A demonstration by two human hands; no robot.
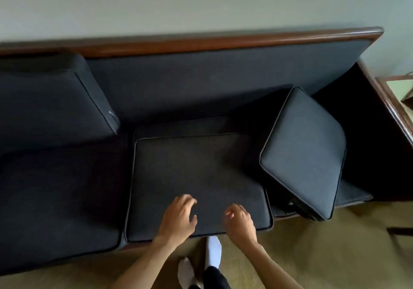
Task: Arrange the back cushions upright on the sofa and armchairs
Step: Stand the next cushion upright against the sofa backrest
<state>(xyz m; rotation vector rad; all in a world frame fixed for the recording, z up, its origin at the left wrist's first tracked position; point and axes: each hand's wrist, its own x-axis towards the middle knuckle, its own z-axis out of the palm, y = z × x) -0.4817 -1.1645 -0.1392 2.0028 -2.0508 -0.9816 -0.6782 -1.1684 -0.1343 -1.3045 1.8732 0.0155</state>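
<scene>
A dark sofa point(201, 74) with a brown wooden frame fills the view. One dark back cushion point(51, 105) leans upright against the backrest at the left. A second dark cushion point(196, 172) lies flat on the middle seat. A third cushion point(306, 152) stands tilted on the right seat, away from the backrest, its lower corner hanging past the seat's front edge. My left hand point(178, 217) and my right hand point(240, 221) hover over the front edge of the flat middle cushion, fingers curled and apart, holding nothing.
A wooden armrest point(393, 110) closes the sofa's right end, with a wooden side table point(400, 87) beyond it. Beige carpet point(335, 255) lies in front. My feet in white socks point(213, 253) stand close to the sofa's front.
</scene>
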